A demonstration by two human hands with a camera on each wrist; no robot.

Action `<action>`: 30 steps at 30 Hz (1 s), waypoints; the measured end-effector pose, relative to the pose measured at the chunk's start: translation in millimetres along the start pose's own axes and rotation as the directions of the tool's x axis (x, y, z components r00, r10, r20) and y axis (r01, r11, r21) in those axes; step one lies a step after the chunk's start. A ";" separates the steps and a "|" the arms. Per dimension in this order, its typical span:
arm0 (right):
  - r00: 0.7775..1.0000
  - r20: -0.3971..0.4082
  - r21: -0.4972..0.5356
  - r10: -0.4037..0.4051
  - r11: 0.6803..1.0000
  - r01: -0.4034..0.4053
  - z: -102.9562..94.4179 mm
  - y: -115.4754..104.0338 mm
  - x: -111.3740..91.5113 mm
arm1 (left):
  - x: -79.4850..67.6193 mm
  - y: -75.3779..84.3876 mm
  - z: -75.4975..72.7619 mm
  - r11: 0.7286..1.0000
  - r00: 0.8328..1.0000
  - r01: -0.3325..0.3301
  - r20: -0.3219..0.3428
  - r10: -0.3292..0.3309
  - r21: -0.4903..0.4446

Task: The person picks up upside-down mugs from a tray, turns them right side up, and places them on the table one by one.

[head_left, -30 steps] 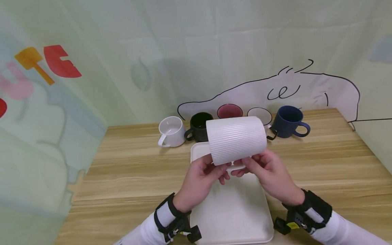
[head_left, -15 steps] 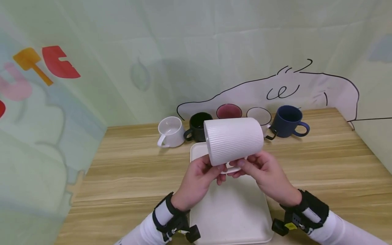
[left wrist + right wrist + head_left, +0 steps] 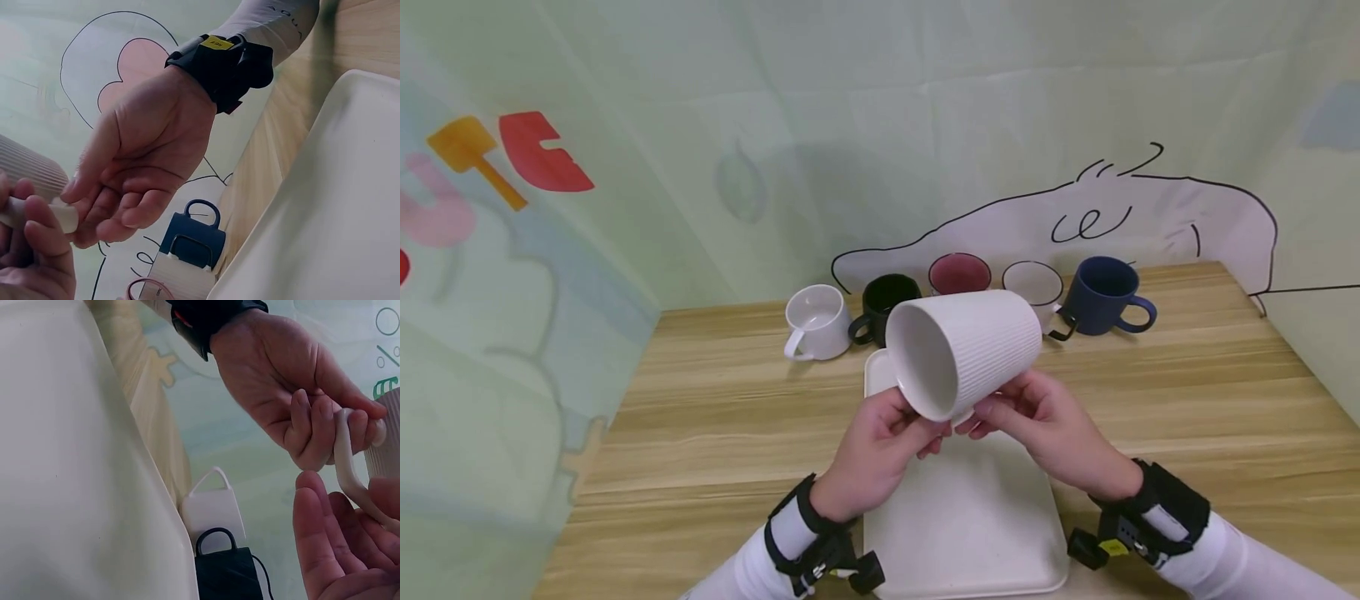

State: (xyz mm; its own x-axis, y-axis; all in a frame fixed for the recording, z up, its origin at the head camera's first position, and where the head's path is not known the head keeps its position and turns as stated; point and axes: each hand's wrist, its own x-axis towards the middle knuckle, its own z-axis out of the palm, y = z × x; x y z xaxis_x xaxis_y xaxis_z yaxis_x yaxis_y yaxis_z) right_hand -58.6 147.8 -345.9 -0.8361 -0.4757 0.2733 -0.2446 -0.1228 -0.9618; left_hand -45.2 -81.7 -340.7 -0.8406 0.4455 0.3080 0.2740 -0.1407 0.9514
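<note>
A white ribbed mug [image 3: 992,333] lies on its side in the air above the tray, handle downward, its mouth facing left and partly toward me. My left hand [image 3: 872,458] holds it at the lower left, below the rim; in the right wrist view, the left fingers curl round the white handle [image 3: 344,453]. From the right, my right hand [image 3: 1060,433] pinches the handle near its other end, with the thumb in front and fingers behind. The mug's ribbed wall [image 3: 28,165] shows only in part in the left wrist view.
A cream tray [image 3: 966,517] lies on the wooden table under the hands. Along the back stand a white cup [image 3: 818,323], a black mug [image 3: 880,308], a pink-lined mug [image 3: 960,273], a white mug with a black-edged rim [image 3: 1033,282] and a navy mug [image 3: 1102,296].
The mug has turned so that its mouth now shows toward me, and it has shifted slightly left. Both hands keep their hold on it; the other mugs have stayed put.
</note>
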 end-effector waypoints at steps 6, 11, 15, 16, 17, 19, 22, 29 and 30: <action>1.000 0.006 -0.054 -0.020 0.998 0.020 -4.7 -0.7 -1.1 | -4.2 2.0 -7.1 0.999 0.999 -0.029 -0.039 0.031 0.042; 0.999 -0.009 -0.109 -0.032 0.994 0.031 -10.9 -1.0 -4.0 | -8.0 1.8 -17.0 0.996 0.995 -0.041 -0.089 0.048 0.081; 0.999 -0.016 -0.157 -0.045 0.987 0.042 -15.5 -1.1 -5.7 | -11.6 5.0 -25.1 0.993 0.992 -0.054 -0.112 0.066 0.104; 0.999 -0.019 -0.173 -0.048 0.984 0.044 -16.6 -1.3 -6.1 | -12.4 6.3 -27.2 0.992 0.991 -0.057 -0.114 0.070 0.111; 0.998 -0.022 -0.185 -0.052 0.982 0.047 -17.6 -1.7 -6.6 | -13.2 7.8 -29.3 0.991 0.990 -0.063 -0.116 0.077 0.120; 0.998 -0.027 -0.211 -0.059 0.976 0.052 -19.7 -2.8 -7.4 | -13.9 10.8 -33.7 0.987 0.989 -0.074 -0.119 0.092 0.146; 0.997 -0.032 -0.248 -0.073 0.967 0.063 -22.9 -5.0 -8.4 | -14.5 15.6 -39.9 0.978 0.986 -0.090 -0.124 0.114 0.188; 0.991 -0.014 -0.404 -0.131 0.908 0.114 -31.4 -11.5 -9.7 | -19.5 25.0 -51.0 0.969 0.976 -0.094 -0.172 0.135 0.229; 0.990 -0.009 -0.434 -0.140 0.893 0.123 -32.8 -12.4 -10.1 | -20.7 26.3 -52.7 0.968 0.974 -0.096 -0.177 0.139 0.233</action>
State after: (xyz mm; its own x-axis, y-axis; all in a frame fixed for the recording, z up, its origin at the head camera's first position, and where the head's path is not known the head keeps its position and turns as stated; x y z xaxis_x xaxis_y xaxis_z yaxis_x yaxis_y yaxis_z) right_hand -63.2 182.6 -336.3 -0.7977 -0.4462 0.4057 -0.5339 0.2100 -0.8190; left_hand -45.1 -141.2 -321.8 -0.8636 0.2584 0.4329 0.4544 0.0273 0.8904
